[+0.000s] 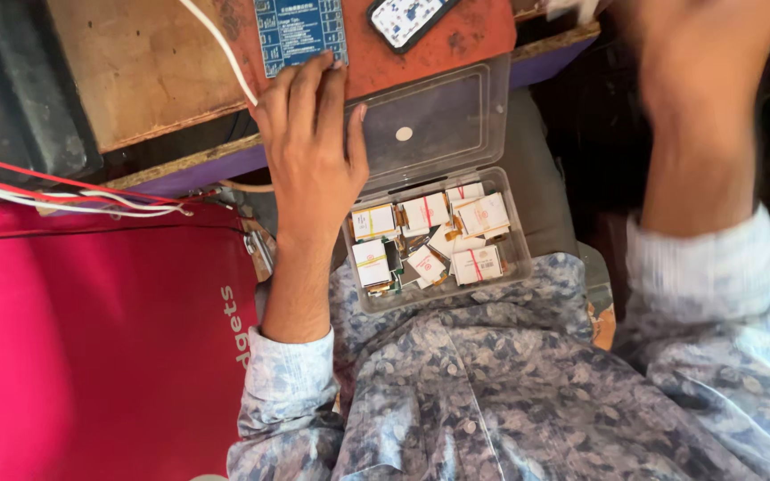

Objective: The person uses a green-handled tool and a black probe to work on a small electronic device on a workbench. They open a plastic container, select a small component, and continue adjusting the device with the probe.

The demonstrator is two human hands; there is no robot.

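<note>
Left hand (pixel 312 147): lying flat, palm down, fingers spread and stretched toward 12 o'clock; gripping nothing; the fingertips are resting on the lower edge of the blue card (pixel 300 31) and on the red mat (pixel 456 36); the thumb side is lying on the lid (pixel 430 120)

Right hand (pixel 701 62): raised at 2 o'clock from the box, badly blurred; I cannot tell whether its fingers are open or curled, or whether it is holding anything

Box (pixel 438 298): a clear plastic tray sitting on the person's lap, just at 4 o'clock from the left hand; its hinged lid is standing open toward 12 o'clock, leaning against the bench edge

Parts (pixel 479 214): small white flat pieces with red or yellow stripes and orange tails, lying jumbled inside the box; none is being touched

Blue card: lying on the red mat at 12 o'clock from the left hand, partly cut by the frame edge

Phone (pixel 407 18): lying on the mat at 1 o'clock from the left hand, well apart from it

Wires (pixel 73 196): red and white strands running in from 9 o'clock, over a pink bag (pixel 91 356)

Cable (pixel 220 49): a white lead crossing the bench (pixel 135 62) at 11 o'clock

Sleeves (pixel 287 374): pale blue patterned shirt covering both forearms
</note>
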